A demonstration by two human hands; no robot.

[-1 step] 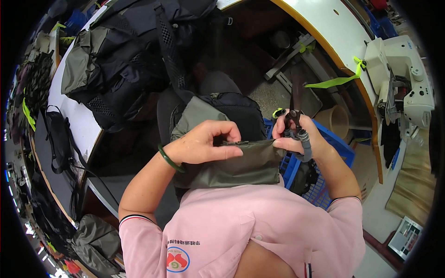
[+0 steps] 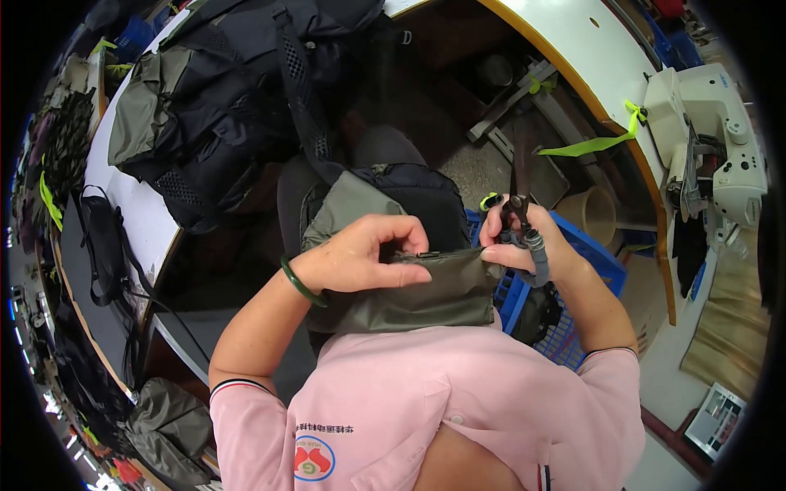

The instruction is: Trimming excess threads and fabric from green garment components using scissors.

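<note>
Work table: the long white table curves along your left, with a wood-edged counter arcing across the upper right.
Backpack pile: a heap of black and olive backpacks lies on the table's far end, a mesh strap hanging off it toward you.
Bag in your lap: an olive and black backpack sits just past your hands, between you and the pile.
Olive pouch: the olive fabric panel you are working on is right in front of your chest, held flat between both hands, with its zipped top edge running from one hand to the other.
Blue crate: a blue plastic crate stands below your right forearm, partly hidden by the pouch and your arm.
Sewing machine: a white sewing machine sits at the far right, well apart from your hands.
Left hand: your left hand is curled nearly closed, thumb and fingertips pinching the top edge of the pouch near its middle; a green bangle rings the wrist.
Right hand: your right hand is closed around the dark scissors, blades pointing up and away from you, while its lower fingers press on the pouch's right corner.
Neon straps: bright yellow-green webbing hangs off the counter edge at upper right.
</note>
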